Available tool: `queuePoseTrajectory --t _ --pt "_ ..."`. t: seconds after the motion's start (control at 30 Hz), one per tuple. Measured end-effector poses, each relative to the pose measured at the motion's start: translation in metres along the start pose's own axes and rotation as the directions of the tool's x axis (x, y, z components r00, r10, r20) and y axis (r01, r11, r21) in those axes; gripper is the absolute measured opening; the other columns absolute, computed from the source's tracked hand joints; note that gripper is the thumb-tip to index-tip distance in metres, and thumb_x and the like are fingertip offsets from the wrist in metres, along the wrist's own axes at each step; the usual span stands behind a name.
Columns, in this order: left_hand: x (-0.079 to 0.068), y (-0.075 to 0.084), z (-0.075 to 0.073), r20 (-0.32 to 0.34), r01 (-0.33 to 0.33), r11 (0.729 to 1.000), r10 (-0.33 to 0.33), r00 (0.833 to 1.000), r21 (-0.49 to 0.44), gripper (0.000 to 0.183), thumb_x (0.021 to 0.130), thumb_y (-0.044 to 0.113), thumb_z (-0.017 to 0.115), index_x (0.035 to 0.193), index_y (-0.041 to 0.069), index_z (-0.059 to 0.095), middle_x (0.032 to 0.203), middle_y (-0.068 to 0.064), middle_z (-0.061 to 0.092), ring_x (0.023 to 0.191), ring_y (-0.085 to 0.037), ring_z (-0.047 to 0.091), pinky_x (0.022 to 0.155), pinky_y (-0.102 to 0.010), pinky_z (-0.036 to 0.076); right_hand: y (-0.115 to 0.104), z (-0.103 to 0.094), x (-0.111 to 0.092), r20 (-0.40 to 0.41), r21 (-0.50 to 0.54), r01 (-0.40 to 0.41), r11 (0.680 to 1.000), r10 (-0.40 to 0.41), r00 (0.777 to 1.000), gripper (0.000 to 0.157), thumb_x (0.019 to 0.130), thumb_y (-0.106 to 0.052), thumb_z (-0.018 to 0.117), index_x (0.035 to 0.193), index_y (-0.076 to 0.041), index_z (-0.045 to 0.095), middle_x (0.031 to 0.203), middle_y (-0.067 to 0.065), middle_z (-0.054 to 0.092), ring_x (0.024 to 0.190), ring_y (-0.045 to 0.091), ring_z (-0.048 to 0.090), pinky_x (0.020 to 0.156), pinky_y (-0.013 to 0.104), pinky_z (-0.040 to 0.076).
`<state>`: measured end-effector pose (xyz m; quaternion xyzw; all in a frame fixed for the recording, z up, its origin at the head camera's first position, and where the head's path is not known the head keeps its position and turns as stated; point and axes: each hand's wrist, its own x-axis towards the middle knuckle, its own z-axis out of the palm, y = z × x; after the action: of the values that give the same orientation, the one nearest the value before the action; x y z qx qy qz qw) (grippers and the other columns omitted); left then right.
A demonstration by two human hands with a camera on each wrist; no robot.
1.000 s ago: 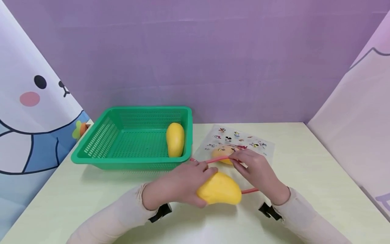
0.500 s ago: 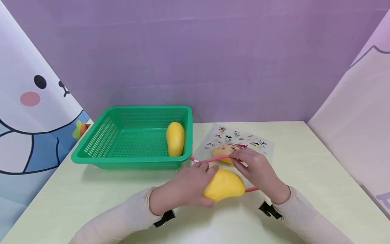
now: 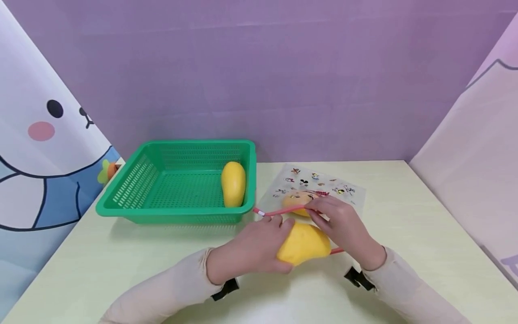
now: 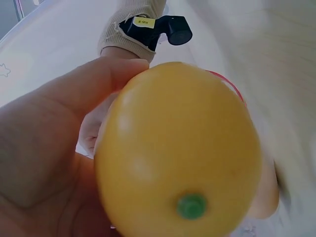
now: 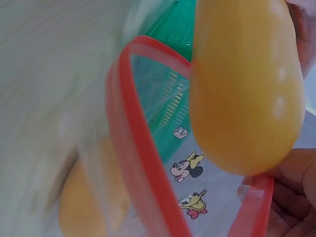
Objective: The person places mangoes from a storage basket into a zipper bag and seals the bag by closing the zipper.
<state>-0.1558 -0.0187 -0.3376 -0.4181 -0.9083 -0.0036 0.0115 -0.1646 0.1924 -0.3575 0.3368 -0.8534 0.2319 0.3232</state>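
Note:
My left hand (image 3: 259, 249) grips a yellow mango (image 3: 305, 245), its fingers and thumb around one end. In the left wrist view a green stem nub (image 4: 191, 206) shows on the mango's near end. My right hand (image 3: 344, 227) pinches the red zip edge (image 3: 285, 210) of a clear zip bag (image 3: 275, 191) printed with cartoon figures. The bag's mouth gapes in the right wrist view, and the held mango's free end overlaps the opening, close to my right fingers. Another mango (image 3: 297, 208) shows through the printed plastic, lying inside the bag on the table.
A green perforated basket (image 3: 174, 213) stands on the left of the pale table (image 3: 413, 216), close to the bag. One more mango (image 3: 233, 184) lies against its right wall. A purple backdrop (image 3: 259, 81) rises behind, with printed panels at both sides.
My left hand has carried its mango a little to the right and away from me, nearer the bag's mouth. The right hand has stayed put on the zip edge.

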Motion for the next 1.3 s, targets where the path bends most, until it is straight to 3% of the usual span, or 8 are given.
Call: queuePoseTrajectory --t 0.3,0.6,1.07,1.3 --pt "0.007 0.011 0.0 0.039 0.077 0.997 -0.077 0.996 0.015 0.079 0.072 0.059 0.067 0.128 0.007 0.047 0.094 -0.004 0.055 0.073 -0.016 0.05 0.052 -0.025 0.041 -0.002 0.0 0.0 0.008 -0.013 -0.019 1.0 0.019 1.0 0.027 0.065 0.005 0.081 0.088 -0.005 0.071 0.085 0.002 0.07 0.081 0.018 0.066 0.071 0.032 0.056" --pt "0.014 0.017 0.002 0.069 0.084 0.996 -0.084 0.994 -0.002 0.075 0.073 0.06 0.067 0.123 0.008 0.048 0.09 -0.003 0.052 0.07 -0.015 0.047 0.051 -0.025 0.039 -0.001 -0.001 0.001 0.0 -0.015 -0.026 1.0 0.026 1.0 0.026 0.066 0.005 0.08 0.088 -0.005 0.071 0.085 0.002 0.07 0.081 0.019 0.066 0.07 0.033 0.056" --pt "0.025 0.021 0.011 0.026 0.082 0.996 -0.081 0.996 -0.02 0.075 0.073 0.06 0.067 0.123 0.009 0.047 0.099 -0.004 0.055 0.078 -0.016 0.049 0.055 -0.024 0.042 -0.001 0.0 0.001 -0.005 -0.021 -0.026 0.999 0.025 1.0 0.027 0.066 0.005 0.08 0.089 -0.005 0.071 0.085 0.003 0.07 0.081 0.019 0.066 0.07 0.033 0.056" --pt "0.03 0.023 0.014 0.032 0.117 0.993 -0.117 0.993 -0.019 0.075 0.073 0.06 0.067 0.123 0.008 0.047 0.097 -0.004 0.055 0.075 -0.016 0.05 0.054 -0.024 0.042 -0.001 -0.001 0.001 -0.007 -0.026 -0.04 0.999 0.04 0.999 0.026 0.066 0.005 0.08 0.088 -0.005 0.072 0.085 0.003 0.07 0.081 0.019 0.066 0.069 0.033 0.056"
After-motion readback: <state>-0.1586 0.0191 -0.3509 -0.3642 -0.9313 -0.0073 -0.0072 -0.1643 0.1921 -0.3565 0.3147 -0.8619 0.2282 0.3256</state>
